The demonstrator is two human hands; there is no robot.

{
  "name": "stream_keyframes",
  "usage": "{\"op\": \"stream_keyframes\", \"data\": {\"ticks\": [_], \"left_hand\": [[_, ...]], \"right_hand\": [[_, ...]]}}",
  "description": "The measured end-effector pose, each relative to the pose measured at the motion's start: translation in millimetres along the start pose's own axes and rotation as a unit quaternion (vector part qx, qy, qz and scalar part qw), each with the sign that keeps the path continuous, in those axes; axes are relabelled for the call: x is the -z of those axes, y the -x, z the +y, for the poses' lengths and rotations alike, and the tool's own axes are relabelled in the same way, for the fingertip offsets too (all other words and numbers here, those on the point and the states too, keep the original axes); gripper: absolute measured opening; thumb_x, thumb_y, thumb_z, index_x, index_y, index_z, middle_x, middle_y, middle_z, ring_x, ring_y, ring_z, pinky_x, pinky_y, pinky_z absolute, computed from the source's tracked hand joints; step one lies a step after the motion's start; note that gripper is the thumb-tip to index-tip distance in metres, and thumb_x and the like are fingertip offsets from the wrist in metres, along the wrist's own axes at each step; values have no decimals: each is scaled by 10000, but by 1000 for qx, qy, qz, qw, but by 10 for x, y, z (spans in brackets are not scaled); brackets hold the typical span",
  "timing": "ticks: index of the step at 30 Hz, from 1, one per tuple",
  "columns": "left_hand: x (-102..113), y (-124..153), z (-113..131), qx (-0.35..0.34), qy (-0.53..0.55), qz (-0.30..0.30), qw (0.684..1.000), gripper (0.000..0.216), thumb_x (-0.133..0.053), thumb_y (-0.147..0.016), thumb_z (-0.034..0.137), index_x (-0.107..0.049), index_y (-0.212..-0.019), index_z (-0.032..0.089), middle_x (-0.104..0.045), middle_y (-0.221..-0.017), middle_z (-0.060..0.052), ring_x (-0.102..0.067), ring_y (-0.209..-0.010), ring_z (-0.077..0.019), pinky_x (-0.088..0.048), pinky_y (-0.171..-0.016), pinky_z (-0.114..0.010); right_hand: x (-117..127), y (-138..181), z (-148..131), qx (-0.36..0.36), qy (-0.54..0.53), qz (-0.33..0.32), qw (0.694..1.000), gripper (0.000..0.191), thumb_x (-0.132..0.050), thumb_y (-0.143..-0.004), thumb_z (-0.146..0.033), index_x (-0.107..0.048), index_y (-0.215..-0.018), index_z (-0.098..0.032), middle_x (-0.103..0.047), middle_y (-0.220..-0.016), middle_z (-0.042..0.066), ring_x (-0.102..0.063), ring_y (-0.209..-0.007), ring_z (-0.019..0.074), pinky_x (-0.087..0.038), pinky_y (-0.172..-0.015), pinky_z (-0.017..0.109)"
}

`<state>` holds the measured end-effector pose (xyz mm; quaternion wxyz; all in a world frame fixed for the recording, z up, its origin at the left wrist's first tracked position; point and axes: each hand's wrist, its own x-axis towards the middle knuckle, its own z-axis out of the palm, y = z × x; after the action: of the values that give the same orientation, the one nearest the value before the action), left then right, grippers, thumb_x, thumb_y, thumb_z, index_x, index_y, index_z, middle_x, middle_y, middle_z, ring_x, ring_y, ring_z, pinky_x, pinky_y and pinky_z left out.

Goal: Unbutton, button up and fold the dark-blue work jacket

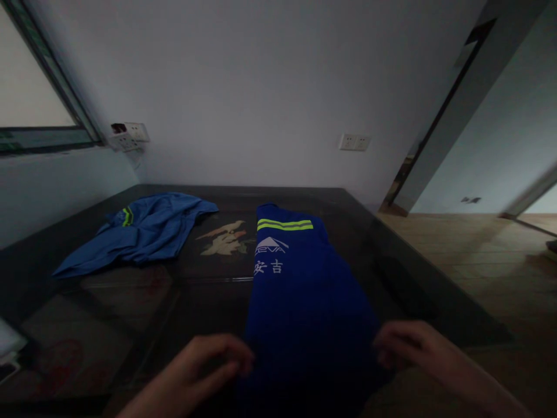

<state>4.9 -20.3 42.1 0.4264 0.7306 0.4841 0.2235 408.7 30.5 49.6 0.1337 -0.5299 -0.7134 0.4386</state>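
Observation:
A dark blue work shirt (311, 290), folded lengthwise, lies on the dark table (217, 200) in front of me. A yellow-green and grey stripe crosses its top, above a white logo and lettering. My left hand (206, 368) is at its lower left edge, fingers curled and thumb close to the fingertips. Across from it, my right hand (407, 345) has bent fingers at the lower right edge. Both hands appear to pinch the cloth, though blur and shadow obscure the fingertips. The near end of the shirt is lost in darkness.
Another blue garment (148, 229) with a yellow-green stripe lies crumpled at the table's left. A bird-and-flower picture (226, 238) decorates the tabletop. The wall behind has sockets (354, 142). Wooden floor (452, 249) lies beyond the right edge. A whitish object (9, 342) shows at far left.

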Motion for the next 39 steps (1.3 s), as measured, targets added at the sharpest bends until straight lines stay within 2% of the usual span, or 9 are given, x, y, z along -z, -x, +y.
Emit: {"op": "stream_keyframes", "data": {"ticks": [3,6,9,14,20,25,32,36,39], "left_hand": [[407,-689,234,-85,8,105,991,251,-445,-917,340,-653,-953,203,-691,-942,-29,-628,-918,-175,-487,-844,-291],[644,-1497,160,-132,-20,198,971,230,-449,-897,262,-630,-996,162,-678,-989,-52,-629,-942,-189,-499,-846,-321],[671,-2200,-98,-74,-216,241,943,266,-457,-882,181,-601,-1101,137,-643,-1135,-94,-579,-1086,-198,-440,-968,-340],[457,-2817,-489,-46,-297,233,925,377,-521,-864,228,-561,-1226,132,-506,-1353,-157,-369,-1318,-318,-256,-1089,-523],[267,-2977,-790,-57,-420,165,891,472,-400,-934,370,-421,-1390,253,-403,-1457,-106,-280,-1377,-308,-153,-1118,-540],[280,-2983,-839,-31,-453,125,882,498,-340,-946,411,-369,-1423,270,-369,-1478,-106,-295,-1367,-332,-182,-1103,-554],[273,-2525,-768,-19,-421,122,899,505,-414,-920,384,-383,-1413,279,-373,-1476,-106,-287,-1372,-330,-184,-1100,-564],[611,-2474,-784,-44,-312,110,943,428,-501,-879,350,-524,-1296,257,-514,-1359,-92,-463,-1255,-284,-318,-1063,-477],[1047,-2722,-917,-1,-157,240,958,344,-538,-842,228,-587,-1181,195,-581,-1239,-98,-539,-1150,-230,-377,-1025,-381]], "right_hand": [[194,-671,-363,102,8,106,989,367,-494,-860,-496,-687,-837,-185,-713,-828,62,-656,-790,198,-491,-741,298],[248,-1429,-501,172,75,193,963,298,-485,-874,-417,-684,-861,-194,-712,-882,57,-650,-840,208,-478,-785,319],[211,-2115,-494,185,211,267,922,284,-453,-902,-330,-662,-1033,-188,-684,-1060,78,-624,-982,209,-462,-873,338],[150,-2832,-293,144,284,274,907,381,-406,-936,-295,-570,-1241,-136,-500,-1363,163,-400,-1296,265,-293,-1067,453],[130,-3078,151,107,336,210,912,442,-342,-963,-325,-448,-1378,-218,-366,-1481,113,-287,-1376,274,-232,-1085,529],[98,-3098,215,80,362,194,908,483,-272,-975,-378,-358,-1432,-247,-292,-1521,79,-213,-1405,265,-204,-1100,526],[-154,-2885,106,102,370,176,907,487,-280,-965,-370,-352,-1435,-263,-293,-1523,58,-227,-1400,275,-218,-1092,529],[-165,-2804,-37,108,365,193,905,446,-384,-928,-331,-485,-1353,-240,-429,-1443,92,-315,-1345,311,-264,-1058,528],[-8,-2913,-349,149,345,221,900,345,-460,-884,-277,-629,-1175,-204,-585,-1259,120,-451,-1201,311,-361,-974,480]]}}
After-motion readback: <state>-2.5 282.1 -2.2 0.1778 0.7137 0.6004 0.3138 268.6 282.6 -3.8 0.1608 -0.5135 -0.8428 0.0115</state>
